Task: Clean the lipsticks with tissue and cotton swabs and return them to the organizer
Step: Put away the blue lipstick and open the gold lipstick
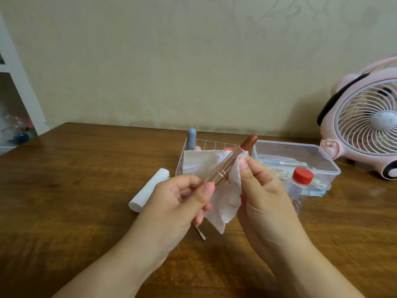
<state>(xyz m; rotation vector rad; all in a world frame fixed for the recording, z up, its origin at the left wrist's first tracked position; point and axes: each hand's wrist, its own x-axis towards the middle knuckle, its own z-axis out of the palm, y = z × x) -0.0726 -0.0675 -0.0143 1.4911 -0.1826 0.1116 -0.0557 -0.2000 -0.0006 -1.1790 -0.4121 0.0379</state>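
Note:
My left hand [182, 198] grips the base of an uncapped rose-gold lipstick [231, 161], whose brown-red bullet points up and to the right. My right hand [261, 188] holds a white tissue [223, 196] stained with red, pressed against the lipstick's tube. A cotton swab [200, 233] pokes out below my left hand; whether the hand holds it is unclear. Behind the tissue stands the clear pink organizer [206, 145], with a grey-blue tube [191, 137] and other lipsticks partly hidden in it.
A white tissue roll [148, 190] lies on the wooden table [86, 190] to the left. A clear box of cotton swabs [300, 160] and a small red-capped bottle [300, 181] sit to the right. A pink fan [365, 130] stands at the far right.

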